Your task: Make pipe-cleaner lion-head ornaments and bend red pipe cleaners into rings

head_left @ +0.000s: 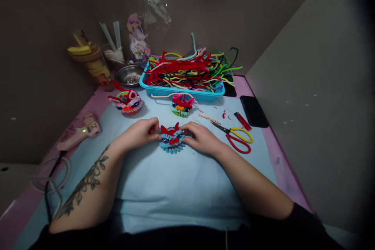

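A small pipe-cleaner figure (pixel 172 140), red on top with a blue looped rim, lies on the light blue mat (pixel 164 187). My left hand (pixel 140 133) pinches its left side with curled fingers. My right hand (pixel 200 137) grips its right side, fingers bent round the edge. Both forearms rest on the mat.
Two other pipe-cleaner figures (pixel 126 100) (pixel 181 104) sit further back. A blue tray (pixel 181 90) holds several coloured pipe cleaners. Scissors (pixel 238 137), a red lighter (pixel 242 121) and a black phone (pixel 254 111) lie to the right. A glue gun (pixel 82 131) lies to the left, a metal bowl (pixel 129 75) behind.
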`<move>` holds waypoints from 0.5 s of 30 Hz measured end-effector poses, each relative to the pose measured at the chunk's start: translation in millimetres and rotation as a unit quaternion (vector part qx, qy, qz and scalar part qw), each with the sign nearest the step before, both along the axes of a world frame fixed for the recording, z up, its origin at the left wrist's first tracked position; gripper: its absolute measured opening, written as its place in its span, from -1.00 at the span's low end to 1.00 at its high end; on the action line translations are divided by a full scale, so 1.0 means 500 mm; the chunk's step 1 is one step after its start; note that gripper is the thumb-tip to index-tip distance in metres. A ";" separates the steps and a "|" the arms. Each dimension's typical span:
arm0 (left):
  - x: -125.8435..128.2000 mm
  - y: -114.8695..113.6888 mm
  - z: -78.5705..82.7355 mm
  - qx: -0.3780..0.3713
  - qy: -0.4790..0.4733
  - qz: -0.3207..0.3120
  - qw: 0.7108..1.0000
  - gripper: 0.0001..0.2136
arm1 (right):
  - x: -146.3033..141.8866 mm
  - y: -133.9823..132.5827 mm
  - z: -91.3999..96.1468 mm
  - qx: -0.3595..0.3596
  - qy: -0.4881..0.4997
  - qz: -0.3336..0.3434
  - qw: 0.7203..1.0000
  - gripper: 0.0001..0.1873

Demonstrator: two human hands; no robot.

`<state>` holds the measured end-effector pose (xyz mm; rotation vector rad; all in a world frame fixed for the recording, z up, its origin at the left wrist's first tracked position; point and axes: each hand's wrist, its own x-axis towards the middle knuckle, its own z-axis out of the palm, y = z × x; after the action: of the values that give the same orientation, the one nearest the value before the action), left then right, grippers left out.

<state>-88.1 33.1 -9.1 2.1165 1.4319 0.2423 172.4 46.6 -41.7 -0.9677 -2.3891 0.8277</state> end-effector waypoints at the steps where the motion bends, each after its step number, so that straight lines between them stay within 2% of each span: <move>1: -0.002 0.002 -0.004 0.011 0.001 0.020 1.000 -0.75 | -0.003 -0.002 -0.002 0.000 0.002 -0.015 1.000 -0.72; 4: -0.012 0.006 -0.007 0.019 -0.008 0.042 0.999 -0.74 | -0.003 -0.003 -0.006 0.002 0.015 -0.034 0.999 -0.71; 10: -0.012 0.000 0.010 -0.027 0.007 -0.031 0.999 -0.72 | 0.004 0.001 -0.003 0.018 0.027 -0.029 0.999 -0.66; 15: -0.007 -0.001 0.004 0.007 0.043 -0.016 0.999 -0.71 | -0.013 -0.005 -0.008 0.049 0.005 -0.064 0.997 -0.62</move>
<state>-91.6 32.4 -7.3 2.1831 1.4460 0.1512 165.8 43.9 -45.7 -1.0628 -2.3072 0.6616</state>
